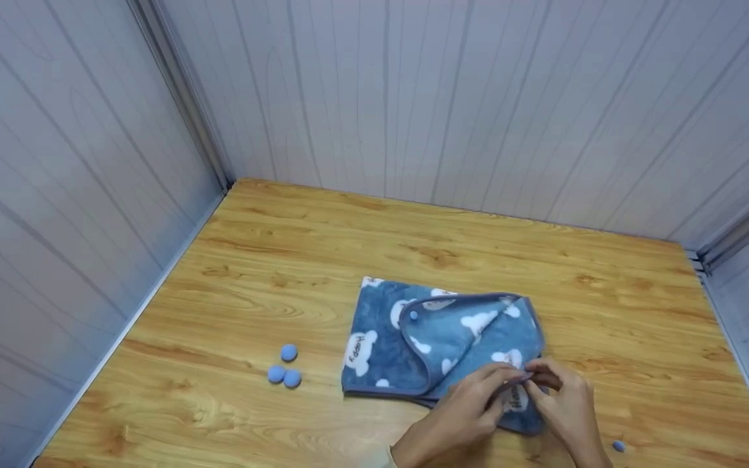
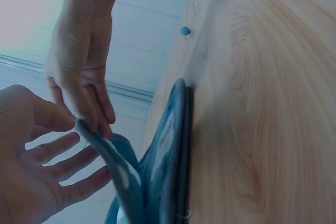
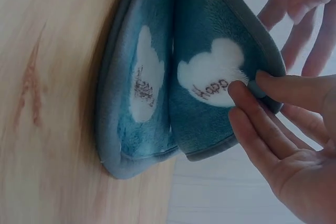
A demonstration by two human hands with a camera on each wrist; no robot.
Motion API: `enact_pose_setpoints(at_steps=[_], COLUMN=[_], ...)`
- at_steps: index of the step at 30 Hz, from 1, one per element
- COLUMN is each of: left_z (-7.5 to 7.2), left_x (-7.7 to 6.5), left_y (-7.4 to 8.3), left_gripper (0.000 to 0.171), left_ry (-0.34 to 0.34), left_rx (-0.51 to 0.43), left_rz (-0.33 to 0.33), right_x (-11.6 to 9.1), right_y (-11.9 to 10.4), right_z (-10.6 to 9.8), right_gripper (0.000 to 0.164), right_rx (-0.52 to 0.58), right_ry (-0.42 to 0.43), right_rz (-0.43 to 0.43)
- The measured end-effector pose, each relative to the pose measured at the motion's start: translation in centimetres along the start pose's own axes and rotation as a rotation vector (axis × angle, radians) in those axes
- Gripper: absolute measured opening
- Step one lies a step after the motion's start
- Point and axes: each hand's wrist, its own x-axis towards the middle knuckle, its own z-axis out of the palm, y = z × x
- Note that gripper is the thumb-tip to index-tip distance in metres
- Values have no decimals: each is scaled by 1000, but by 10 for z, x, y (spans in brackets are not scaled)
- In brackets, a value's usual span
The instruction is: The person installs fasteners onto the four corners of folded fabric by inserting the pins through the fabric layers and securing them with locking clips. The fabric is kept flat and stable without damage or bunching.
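A blue fleece blanket (image 1: 452, 338) with white bear-head prints and grey edging lies folded on the wooden table. My left hand (image 1: 465, 406) holds its raised near-right corner by the edging, fingers behind the cloth in the right wrist view. At that same corner my right hand (image 1: 562, 396) pinches a small blue round fastener (image 3: 255, 88) between thumb and fingers, against the cloth. Another blue fastener (image 1: 414, 316) sits on the blanket's folded-over left corner. A loose fastener (image 2: 185, 31), a dome with a thin point below it, lies on the table beyond the right hand.
Three blue round pieces (image 1: 289, 353) lie grouped on the table (image 1: 231, 312) left of the blanket. Pale panel walls (image 1: 374, 97) stand behind and at both sides of the tabletop.
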Motion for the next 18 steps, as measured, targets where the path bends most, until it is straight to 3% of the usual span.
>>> enact_pose_setpoints(at_steps=[8,14,18], left_z=[-28,-48,-62], left_x=[-17,-33,-40], left_y=[-5,-17,-24], left_gripper=[35,32,31], left_ry=[39,153,197], left_rx=[27,111,115], left_rz=[-123,-235,-308], right_x=[-1,-1,-2], right_y=[-1,-2,-3], right_z=[0,0,0], right_gripper=[29,27,27], right_rx=[21,40,43], right_ry=[18,22,22], right_rz=[10,0,6])
